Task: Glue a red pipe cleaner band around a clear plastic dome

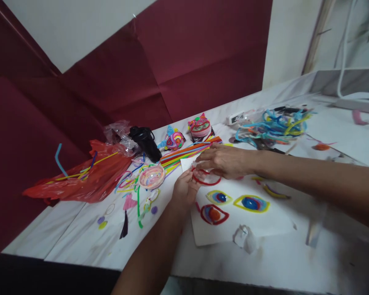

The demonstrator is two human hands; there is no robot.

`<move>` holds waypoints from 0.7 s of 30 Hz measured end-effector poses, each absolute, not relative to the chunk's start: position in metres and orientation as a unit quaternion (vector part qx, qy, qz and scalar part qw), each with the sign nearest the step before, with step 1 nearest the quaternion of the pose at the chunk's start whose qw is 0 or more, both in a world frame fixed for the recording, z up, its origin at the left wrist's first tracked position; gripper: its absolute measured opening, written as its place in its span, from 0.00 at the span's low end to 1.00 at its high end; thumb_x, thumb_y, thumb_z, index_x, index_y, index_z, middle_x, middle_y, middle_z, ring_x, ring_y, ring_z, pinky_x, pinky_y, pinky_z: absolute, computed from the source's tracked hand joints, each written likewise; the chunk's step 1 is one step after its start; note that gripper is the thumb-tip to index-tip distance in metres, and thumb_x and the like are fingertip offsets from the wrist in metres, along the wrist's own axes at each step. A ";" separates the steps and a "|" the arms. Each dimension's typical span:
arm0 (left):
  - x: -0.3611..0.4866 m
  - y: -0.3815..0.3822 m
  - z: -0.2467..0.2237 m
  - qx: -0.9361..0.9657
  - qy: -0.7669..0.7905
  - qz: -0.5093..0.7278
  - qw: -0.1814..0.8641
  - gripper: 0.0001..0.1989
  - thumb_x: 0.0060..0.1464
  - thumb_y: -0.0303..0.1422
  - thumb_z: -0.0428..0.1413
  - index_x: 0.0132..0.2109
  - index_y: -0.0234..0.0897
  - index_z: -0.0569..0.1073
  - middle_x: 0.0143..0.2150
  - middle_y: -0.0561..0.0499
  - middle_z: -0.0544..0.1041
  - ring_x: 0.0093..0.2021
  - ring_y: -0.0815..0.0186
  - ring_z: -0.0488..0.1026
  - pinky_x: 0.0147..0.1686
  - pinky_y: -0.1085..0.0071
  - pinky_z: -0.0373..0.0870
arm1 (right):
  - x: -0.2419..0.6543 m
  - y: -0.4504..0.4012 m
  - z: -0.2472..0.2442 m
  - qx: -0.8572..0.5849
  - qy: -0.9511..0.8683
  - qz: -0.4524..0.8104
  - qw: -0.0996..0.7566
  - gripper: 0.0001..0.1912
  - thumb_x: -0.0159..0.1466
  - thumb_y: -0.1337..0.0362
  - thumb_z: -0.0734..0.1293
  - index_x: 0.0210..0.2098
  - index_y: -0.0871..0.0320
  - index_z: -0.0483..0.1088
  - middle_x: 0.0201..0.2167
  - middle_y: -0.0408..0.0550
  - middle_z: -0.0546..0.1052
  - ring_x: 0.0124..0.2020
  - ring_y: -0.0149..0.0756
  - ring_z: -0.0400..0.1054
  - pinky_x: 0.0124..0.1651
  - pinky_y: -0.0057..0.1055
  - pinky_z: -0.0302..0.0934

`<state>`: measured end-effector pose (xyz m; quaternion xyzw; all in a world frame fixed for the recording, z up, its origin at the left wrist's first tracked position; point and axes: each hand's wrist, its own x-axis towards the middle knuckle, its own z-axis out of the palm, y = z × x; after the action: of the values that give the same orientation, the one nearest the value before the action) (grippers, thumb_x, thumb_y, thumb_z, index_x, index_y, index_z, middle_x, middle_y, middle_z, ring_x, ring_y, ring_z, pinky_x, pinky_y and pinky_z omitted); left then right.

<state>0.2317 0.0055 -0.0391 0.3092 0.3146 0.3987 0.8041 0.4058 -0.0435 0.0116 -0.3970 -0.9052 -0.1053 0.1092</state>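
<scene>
A red pipe cleaner (pixel 211 183), bent into a curved outline, lies over the white sheet (pixel 203 237). My left hand (pixel 187 186) pinches its left end. From the right, my right hand (pixel 219 160) reaches over the same piece, its fingers bent and closed near my left fingertips; they partly hide the upper side. Below both hands lie eye shapes made of pipe cleaner: one edged in red (pixel 214 214), a pale yellow one (pixel 219 197) and a yellow one with a blue centre (pixel 251 203).
Crumpled paper (pixel 244 237) lies at the sheet's front edge. Behind are loose pipe cleaners (pixel 187 153), two colourful decorated pieces (pixel 174 140) and a black object (pixel 146 143). A red plastic bag (pixel 89 174) and a round coiled piece (pixel 151 177) stand left; a blue-yellow tangle (pixel 273 127) lies back right.
</scene>
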 end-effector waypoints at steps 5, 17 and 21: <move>0.223 0.013 -0.039 0.348 0.341 0.356 0.797 0.07 0.52 0.19 0.53 0.36 0.31 0.72 0.31 0.49 0.74 0.30 0.71 0.73 0.39 0.74 0.70 | 0.412 -0.043 0.014 -0.374 -0.914 -0.081 0.133 0.19 0.62 0.70 0.62 0.53 0.59 0.68 0.52 0.56 0.73 0.51 0.44 0.67 0.49 0.42 0.59; 0.206 0.030 -0.036 0.538 0.406 0.248 0.695 0.08 0.43 0.27 0.62 0.34 0.30 0.74 0.24 0.53 0.70 0.22 0.76 0.66 0.18 0.82 0.58 | 0.409 -0.038 0.010 -0.356 -0.922 -0.062 0.137 0.19 0.58 0.74 0.62 0.49 0.60 0.71 0.49 0.56 0.74 0.50 0.43 0.68 0.49 0.39 0.62; 0.201 0.037 -0.036 0.596 0.415 0.209 0.655 0.15 0.38 0.32 0.65 0.35 0.31 0.74 0.21 0.55 0.69 0.20 0.76 0.64 0.14 0.81 0.47 | 0.407 -0.033 0.007 -0.347 -0.926 -0.062 0.136 0.18 0.57 0.74 0.63 0.47 0.59 0.72 0.47 0.55 0.75 0.48 0.41 0.68 0.47 0.38 0.61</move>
<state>0.2007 0.0372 -0.0356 0.5961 0.4147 0.2089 0.6550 0.4070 -0.0330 0.0067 -0.3475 -0.9257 -0.0617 0.1362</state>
